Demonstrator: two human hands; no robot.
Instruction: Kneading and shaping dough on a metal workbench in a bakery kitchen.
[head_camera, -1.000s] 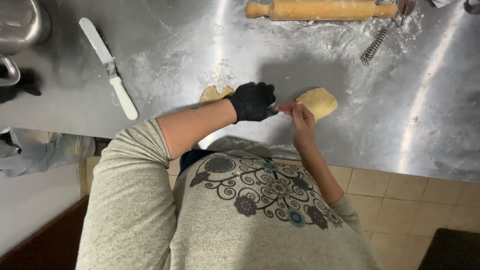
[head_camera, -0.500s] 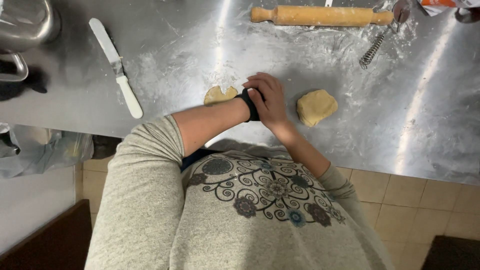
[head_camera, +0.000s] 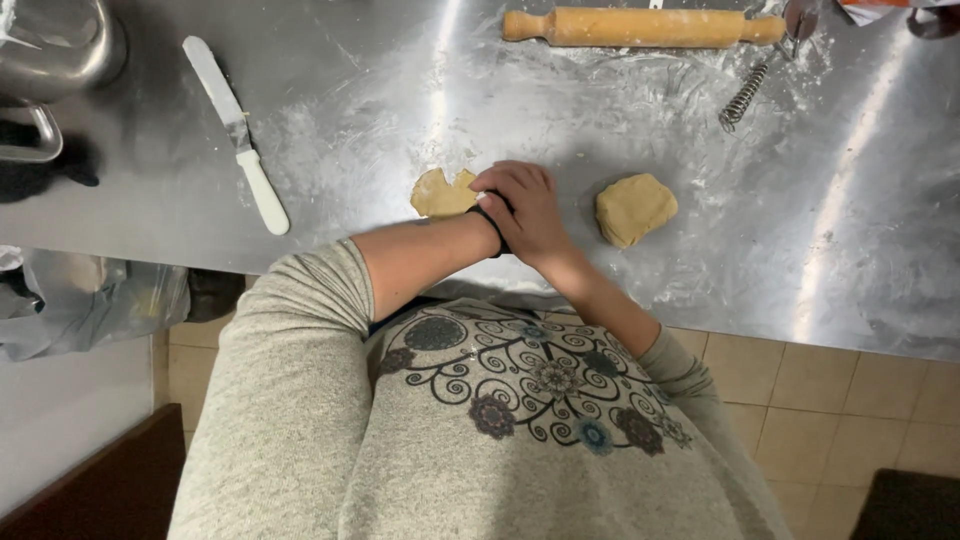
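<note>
The right hand (head_camera: 525, 205), bare, is laid over the left hand (head_camera: 492, 222), of which only a strip of black glove at the wrist is visible. Both are pressed together near the front edge of the steel table (head_camera: 880, 250), about midway along it. Whether the left hand's fingers are closed on anything cannot be told, since they are covered; the right hand's fingers are curled down over the left, nothing visibly held in them.

A flat piece of dough (head_camera: 440, 193) lies touching the hands on their left side. A thicker dough lump (head_camera: 634, 208) sits apart to their right, also near the front edge. A white-handled spatula (head_camera: 240, 135) lies toward the left end; a rolling pin (head_camera: 640, 27) and a coil whisk (head_camera: 745, 95) lie along the back edge toward the right corner. A metal pot (head_camera: 55, 45) stands at the back left corner.

Risks judged:
- The flat piece is thin and ragged; it could be torn or smeared if dragged by the stacked hands.
- Flour is patchy near the front edge; sticking to bare steel is likely there.
- Both pieces lie close to the front edge; a sideways sweep of the forearm could push one off onto the tiled floor (head_camera: 850, 400).
</note>
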